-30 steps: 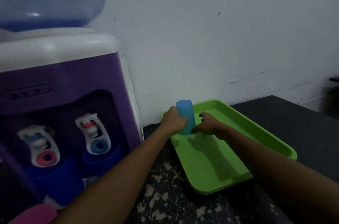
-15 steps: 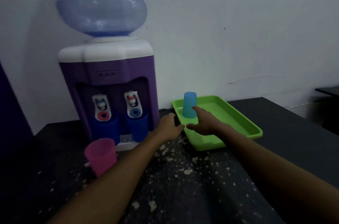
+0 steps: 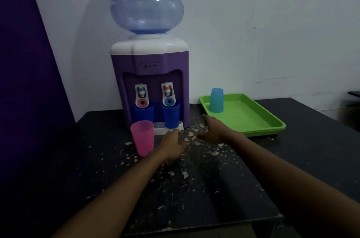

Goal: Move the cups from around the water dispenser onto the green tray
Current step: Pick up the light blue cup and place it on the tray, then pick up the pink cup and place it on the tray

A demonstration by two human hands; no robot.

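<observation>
Over the speckled black table (image 3: 194, 189) by a white wall (image 3: 272, 23), both hands hover empty.

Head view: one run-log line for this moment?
light blue cup upside down on green tray | pink cup, two dark blue cups at dispenser | left hand, right hand empty

Two bare forearms enter frame from bottom edge, no sleeves visible anywhere along their length. Left hand (image 3: 172, 145) bare: no glove, no ring, no bracelet. Right hand (image 3: 214, 129) likewise bare, wrist free of watch or band. Both arms slim, smooth, unmarked by tape or printed markings. Dim room light leaves fingernails and finer surface detail too dark to tell. Upper arms, shoulders and clothing lie outside view.
</observation>
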